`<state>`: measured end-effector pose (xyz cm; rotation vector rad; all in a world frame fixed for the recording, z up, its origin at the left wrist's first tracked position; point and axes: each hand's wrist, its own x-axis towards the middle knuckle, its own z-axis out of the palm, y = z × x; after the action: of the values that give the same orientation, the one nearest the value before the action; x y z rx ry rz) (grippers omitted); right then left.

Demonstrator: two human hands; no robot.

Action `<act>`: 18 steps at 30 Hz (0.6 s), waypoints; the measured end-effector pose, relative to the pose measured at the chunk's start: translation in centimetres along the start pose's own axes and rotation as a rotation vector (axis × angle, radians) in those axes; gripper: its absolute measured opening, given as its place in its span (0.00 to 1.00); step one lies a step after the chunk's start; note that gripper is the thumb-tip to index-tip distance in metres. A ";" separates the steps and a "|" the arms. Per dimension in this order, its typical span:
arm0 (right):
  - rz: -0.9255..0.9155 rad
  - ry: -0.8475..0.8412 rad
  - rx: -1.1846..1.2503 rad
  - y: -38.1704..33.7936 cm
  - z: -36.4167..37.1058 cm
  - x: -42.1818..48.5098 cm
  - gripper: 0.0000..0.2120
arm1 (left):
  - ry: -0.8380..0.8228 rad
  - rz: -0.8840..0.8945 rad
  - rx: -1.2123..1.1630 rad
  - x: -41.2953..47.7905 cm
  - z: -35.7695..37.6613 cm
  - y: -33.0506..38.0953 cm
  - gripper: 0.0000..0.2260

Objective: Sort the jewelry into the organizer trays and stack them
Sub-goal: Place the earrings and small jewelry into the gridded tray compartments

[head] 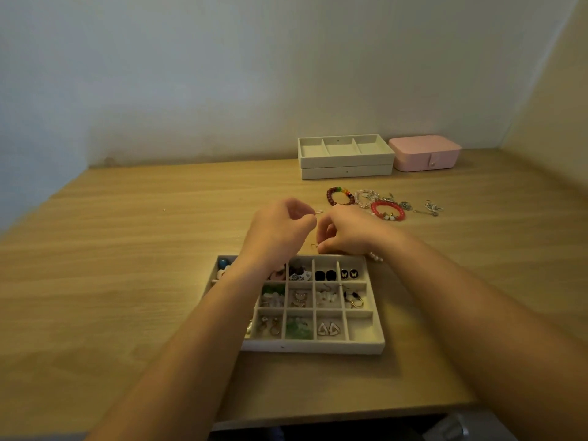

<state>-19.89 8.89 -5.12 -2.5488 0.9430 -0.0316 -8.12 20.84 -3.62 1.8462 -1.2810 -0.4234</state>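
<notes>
head view: both hands meet just past the far rim of the compartment tray (313,347). the left hand (283,227) has its fingers curled narrow, seemingly pinching a tiny pale earring (319,212) at the tips. the right hand (348,233) has fingers curled down beside a gold hook (314,246) at the rim; cannot tell if it grips it. tray mostly filled. the one empty cell (362,326) sits at 5 o'clock from the fingers, right hand nearer. loose bracelets (381,205) lie on the bench (127,281) at 2 o'clock, with stacked trays (346,160) and a pink box (424,157) beyond at 1 o'clock.
</notes>
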 end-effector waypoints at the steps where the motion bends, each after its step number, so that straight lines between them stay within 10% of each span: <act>1: -0.014 0.000 -0.021 0.0 0.0 0.0 0.02 | 0.011 0.004 -0.006 0.0 0.0 -0.1 0.08; 11: -0.071 0.155 0.520 -0.3 -1.4 -2.3 0.06 | 0.034 -0.012 -0.065 -0.2 -0.7 0.2 0.17; 18: -0.079 0.124 0.773 -1.8 -2.6 -5.0 0.10 | 0.011 0.005 -0.374 -2.0 -1.0 2.2 0.04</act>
<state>-23.06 12.31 -1.36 -1.8710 0.6874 -0.4835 -9.59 22.73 -1.64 1.5271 -1.1123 -0.6049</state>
